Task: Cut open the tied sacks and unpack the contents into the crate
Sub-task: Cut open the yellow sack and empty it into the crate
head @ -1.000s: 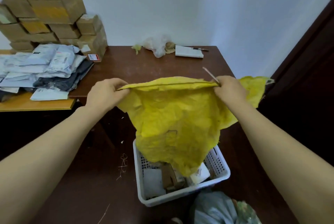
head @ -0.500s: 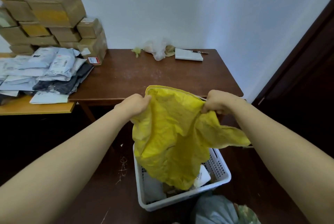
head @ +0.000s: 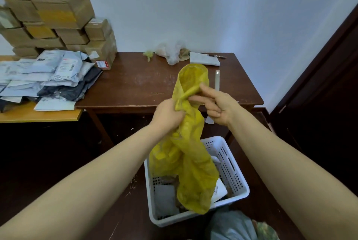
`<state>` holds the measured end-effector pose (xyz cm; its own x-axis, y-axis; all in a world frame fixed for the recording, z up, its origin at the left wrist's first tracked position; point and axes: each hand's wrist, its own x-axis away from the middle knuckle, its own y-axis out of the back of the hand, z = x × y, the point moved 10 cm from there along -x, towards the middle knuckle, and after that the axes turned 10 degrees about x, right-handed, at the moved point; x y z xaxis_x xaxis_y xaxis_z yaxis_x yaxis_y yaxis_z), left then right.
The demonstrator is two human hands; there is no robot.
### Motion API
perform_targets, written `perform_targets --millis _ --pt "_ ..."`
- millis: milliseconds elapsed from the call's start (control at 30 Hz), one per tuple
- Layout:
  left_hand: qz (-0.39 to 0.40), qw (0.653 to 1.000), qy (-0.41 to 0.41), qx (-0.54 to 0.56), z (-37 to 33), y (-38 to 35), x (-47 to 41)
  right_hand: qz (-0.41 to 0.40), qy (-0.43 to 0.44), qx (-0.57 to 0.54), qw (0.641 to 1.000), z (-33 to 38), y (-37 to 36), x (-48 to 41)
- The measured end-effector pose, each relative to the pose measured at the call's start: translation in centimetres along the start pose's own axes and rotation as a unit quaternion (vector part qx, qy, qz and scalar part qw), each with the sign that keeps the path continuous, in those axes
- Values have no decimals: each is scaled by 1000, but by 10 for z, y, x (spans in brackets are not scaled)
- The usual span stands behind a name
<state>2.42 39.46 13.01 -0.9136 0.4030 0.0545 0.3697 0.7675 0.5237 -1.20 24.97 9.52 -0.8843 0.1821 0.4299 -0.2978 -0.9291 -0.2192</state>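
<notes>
Your left hand (head: 167,115) grips the crinkled yellow sack (head: 193,172) at its bunched neck. The fingers (head: 207,89) of your right hand (head: 219,108) pinch a fold just above. The limp sack hangs into the white perforated plastic crate (head: 237,174) on the floor, over flat parcels (head: 165,199).

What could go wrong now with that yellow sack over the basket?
1. The thin metal strip sticking up by the right hand looks like a blade; it might nick the left hand bunching the yellow sack.
2. The sack's tail hangs inside the white crate, so pulling it away might drag a parcel out.
</notes>
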Motion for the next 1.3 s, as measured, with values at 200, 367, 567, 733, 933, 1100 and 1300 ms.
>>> perform_targets --millis 200,367,567,733,933,1100,1300 --pt "18 912 147 384 16 34 -17 -110 126 120 979 -7 50 1" --pt "94 816 201 533 15 26 -14 -24 157 206 966 -19 16 -6" --pt "-19 888 225 401 56 57 -14 -161 183 188 951 -15 26 1" --pt "-159 957 -126 -205 5 99 -2 -183 162 169 955 -14 25 6" --pt "129 971 -32 -197 15 13 8 -143 164 162 963 -5 2 12" --pt "31 990 -46 -127 16 1 4 -34 205 159 965 4 -41 29" --pt "-8 999 29 10 35 21 -4 5 335 352 874 34 -27 55"
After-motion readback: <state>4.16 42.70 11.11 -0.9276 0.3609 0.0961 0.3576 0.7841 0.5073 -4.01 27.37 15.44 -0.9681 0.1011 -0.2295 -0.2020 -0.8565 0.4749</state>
